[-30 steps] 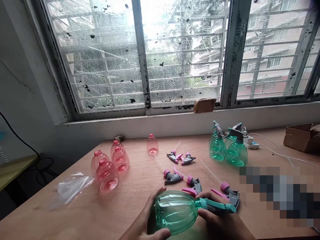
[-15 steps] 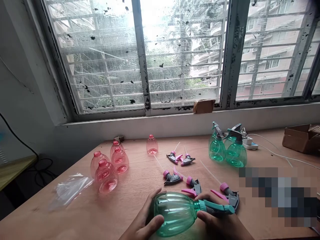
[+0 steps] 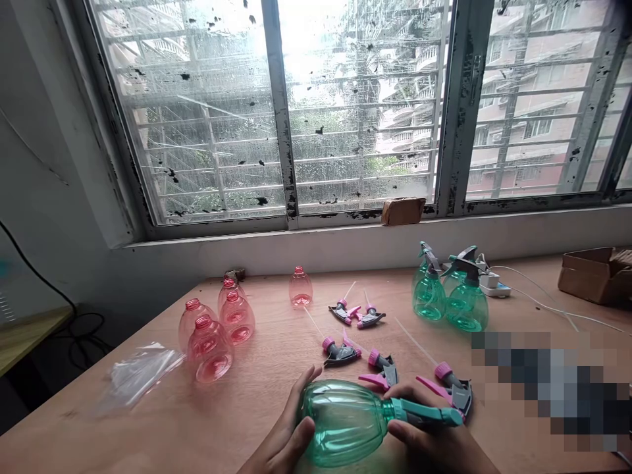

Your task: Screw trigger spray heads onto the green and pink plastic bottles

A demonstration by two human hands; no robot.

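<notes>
A clear green spray bottle (image 3: 343, 421) lies on its side at the near edge of the wooden table (image 3: 266, 368), held in both hands. My left hand (image 3: 286, 438) wraps round the bottle's rounded base. My right hand (image 3: 429, 444) grips the neck and the teal and grey trigger head (image 3: 427, 415) fitted to it. Just beyond lie several loose pink and grey trigger heads (image 3: 380, 368) with thin dip tubes.
Several empty pink bottles (image 3: 212, 329) stand at the left, one more pink bottle (image 3: 300, 288) further back. Finished green spray bottles (image 3: 451, 293) stand at the right by a white power strip (image 3: 494, 284). A plastic bag (image 3: 135, 372) lies left, a cardboard box (image 3: 595, 273) far right.
The green bottle has shifted slightly in my hands, and my left fingers have slid further round its base. Everything else on the table is unmoved.
</notes>
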